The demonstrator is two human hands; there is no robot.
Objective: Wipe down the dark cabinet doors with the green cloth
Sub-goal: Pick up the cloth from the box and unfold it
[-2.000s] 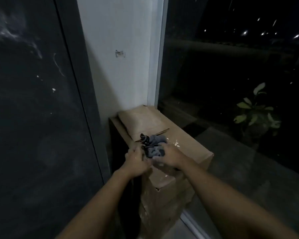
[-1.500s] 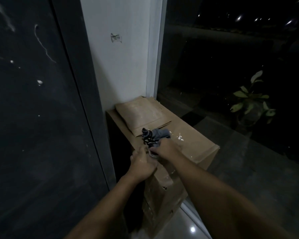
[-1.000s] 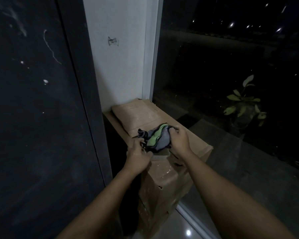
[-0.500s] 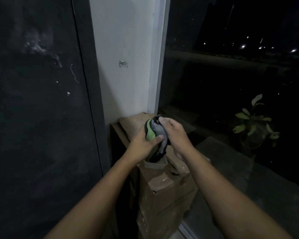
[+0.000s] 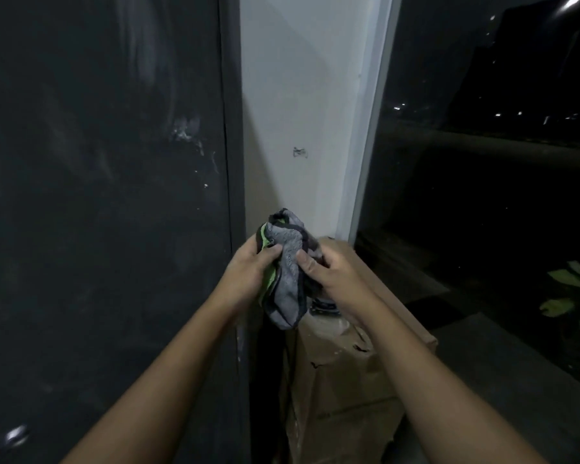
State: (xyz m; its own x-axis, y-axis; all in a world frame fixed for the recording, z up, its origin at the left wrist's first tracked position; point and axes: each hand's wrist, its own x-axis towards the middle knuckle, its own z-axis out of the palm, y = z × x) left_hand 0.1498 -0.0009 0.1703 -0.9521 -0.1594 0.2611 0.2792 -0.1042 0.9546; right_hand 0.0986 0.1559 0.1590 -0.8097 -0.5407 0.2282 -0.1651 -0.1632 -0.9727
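Above the box [image 5: 345, 373] | your left hand [image 5: 245, 272] and right hand [image 5: 332, 276] both grip the bunched cloth [image 5: 287, 272] | dark door [image 5: 98, 195] just left, untouched.

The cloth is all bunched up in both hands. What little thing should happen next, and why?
Probably carry the cloth left and press it on the dark door. Both the left hand and right hand grip it bunched, off the door, and pale smudges show there.
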